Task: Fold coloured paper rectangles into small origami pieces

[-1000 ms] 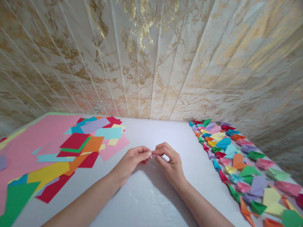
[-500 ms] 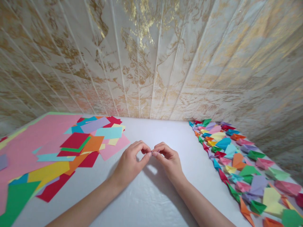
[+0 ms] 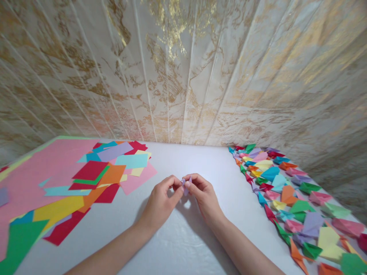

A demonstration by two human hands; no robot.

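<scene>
The left hand (image 3: 161, 199) and right hand (image 3: 205, 196) are bare, as are the wrists (image 3: 141, 228). The left forearm (image 3: 114, 248) and right forearm (image 3: 246, 246) are uncovered out to the near edge of view, slim, smooth in outline and tapering; the fingers (image 3: 200, 178) are slender, the thumbs (image 3: 175, 196) shorter and thicker

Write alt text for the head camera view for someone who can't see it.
Left hand and right hand pinch a small lilac paper piece over a white table. Flat coloured papers lie at left, folded paper shapes at right, with a gold-patterned backdrop behind.
</scene>
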